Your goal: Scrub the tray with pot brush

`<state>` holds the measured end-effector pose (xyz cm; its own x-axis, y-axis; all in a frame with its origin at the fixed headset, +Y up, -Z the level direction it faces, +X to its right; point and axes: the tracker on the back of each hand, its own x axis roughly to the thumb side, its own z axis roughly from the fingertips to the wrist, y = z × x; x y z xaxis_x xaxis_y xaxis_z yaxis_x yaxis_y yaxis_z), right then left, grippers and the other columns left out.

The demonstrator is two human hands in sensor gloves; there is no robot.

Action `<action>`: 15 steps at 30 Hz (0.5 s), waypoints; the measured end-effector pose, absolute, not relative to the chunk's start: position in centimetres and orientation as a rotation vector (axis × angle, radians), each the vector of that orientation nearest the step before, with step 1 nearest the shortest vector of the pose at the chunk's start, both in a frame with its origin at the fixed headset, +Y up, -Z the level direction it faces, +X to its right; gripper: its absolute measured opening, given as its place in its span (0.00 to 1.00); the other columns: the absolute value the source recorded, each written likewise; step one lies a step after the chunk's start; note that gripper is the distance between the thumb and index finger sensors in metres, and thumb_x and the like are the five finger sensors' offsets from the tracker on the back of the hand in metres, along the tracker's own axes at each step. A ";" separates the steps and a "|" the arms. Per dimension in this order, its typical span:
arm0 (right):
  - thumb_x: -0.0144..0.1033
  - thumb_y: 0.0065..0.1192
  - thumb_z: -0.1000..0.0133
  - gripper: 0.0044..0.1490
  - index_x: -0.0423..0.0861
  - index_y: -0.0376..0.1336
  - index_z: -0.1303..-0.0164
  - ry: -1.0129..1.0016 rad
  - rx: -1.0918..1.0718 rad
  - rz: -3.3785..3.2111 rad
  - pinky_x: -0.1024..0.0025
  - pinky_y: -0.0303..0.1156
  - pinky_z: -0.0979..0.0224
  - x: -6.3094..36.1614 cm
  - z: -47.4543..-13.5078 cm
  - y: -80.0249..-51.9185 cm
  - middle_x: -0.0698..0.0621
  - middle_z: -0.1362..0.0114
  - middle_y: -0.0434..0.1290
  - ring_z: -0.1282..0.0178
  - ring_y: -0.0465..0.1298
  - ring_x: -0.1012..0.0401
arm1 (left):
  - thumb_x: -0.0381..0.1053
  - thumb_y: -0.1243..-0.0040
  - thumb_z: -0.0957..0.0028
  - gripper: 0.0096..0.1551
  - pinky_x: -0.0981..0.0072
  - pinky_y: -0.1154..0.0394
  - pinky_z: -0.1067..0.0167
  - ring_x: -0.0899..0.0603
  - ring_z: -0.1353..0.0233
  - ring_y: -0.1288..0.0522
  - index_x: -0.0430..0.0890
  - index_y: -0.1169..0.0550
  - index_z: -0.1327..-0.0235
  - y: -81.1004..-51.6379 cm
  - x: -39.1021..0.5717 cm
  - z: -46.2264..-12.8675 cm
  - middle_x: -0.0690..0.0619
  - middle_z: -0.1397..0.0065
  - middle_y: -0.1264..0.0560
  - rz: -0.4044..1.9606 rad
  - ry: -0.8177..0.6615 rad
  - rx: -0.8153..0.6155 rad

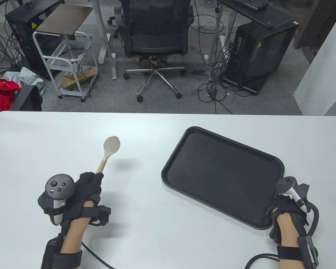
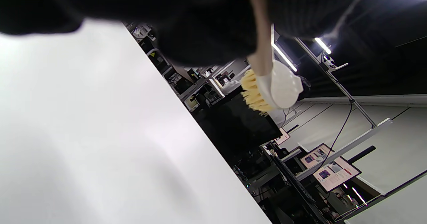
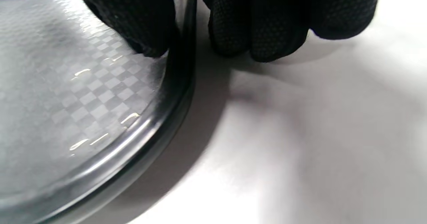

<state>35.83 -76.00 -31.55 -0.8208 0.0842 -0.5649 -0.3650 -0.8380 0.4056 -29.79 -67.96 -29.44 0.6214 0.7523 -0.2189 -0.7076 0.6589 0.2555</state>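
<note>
Seen from above: a white table (image 1: pixel 145 224) with two hands in black sensor gloves reaching in from the near edge.

On the left, the left hand (image 1: pixel 84 193), fingers curled tight around the pale wooden handle of a pot brush (image 1: pixel 107 154) with a round white plastic head. Brush raised clear of the tabletop, handle angled up and away from the person, head casting a soft shadow on the table just to its right. A grey tracker (image 1: pixel 58 190) strapped across the back of that hand. From the left wrist view: yellowish bristles (image 2: pixel 253 97) fanning out under the white brush head (image 2: pixel 282 87), pointing toward the table, the handle disappearing up into the dark glove.

On the right, a black rectangular plastic tray (image 1: pixel 224 173) with rounded corners and a raised rim, lying flat on the table and turned at an angle, well apart from the brush. Nothing inside it.

At the tray's near right corner, the right hand (image 1: pixel 287 210), pinching the rim. From the right wrist view: one gloved digit (image 3: pixel 133 24) pressed on the tray's checker-textured inner floor (image 3: pixel 66 100), the other fingers (image 3: pixel 260 27) curled down outside the rim (image 3: pixel 181 84) with tips against the table.

Beyond the table: grey carpet, a black office chair (image 1: pixel 156 36), a white wire trolley (image 1: pixel 67 58), black computer towers and loose cables.
</note>
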 end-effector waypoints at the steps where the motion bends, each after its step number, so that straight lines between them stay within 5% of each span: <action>1: 0.41 0.69 0.45 0.48 0.32 0.48 0.26 0.742 -0.785 2.693 0.45 0.72 0.43 35.7 -31.6 -76.0 0.43 0.42 0.74 0.49 0.76 0.46 | 0.64 0.36 0.57 0.34 0.55 0.14 0.68 0.53 0.87 0.16 0.38 0.20 0.52 -68.0 -29.8 -29.4 0.48 0.65 0.13 0.842 0.322 0.148; 15: 0.41 0.68 0.47 0.42 0.32 0.56 0.30 0.522 -0.433 2.865 0.51 0.77 0.56 28.7 -33.4 -76.0 0.47 0.57 0.82 0.68 0.82 0.53 | 0.65 0.36 0.57 0.34 0.54 0.14 0.68 0.52 0.87 0.16 0.38 0.20 0.53 -68.4 -29.4 -29.6 0.48 0.66 0.13 0.827 0.304 0.100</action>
<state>28.73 -76.05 -33.42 -0.9378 0.1395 -0.3180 -0.2427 -0.9182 0.3130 -29.44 -68.42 -29.61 0.6363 0.7372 -0.2271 -0.7087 0.6750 0.2055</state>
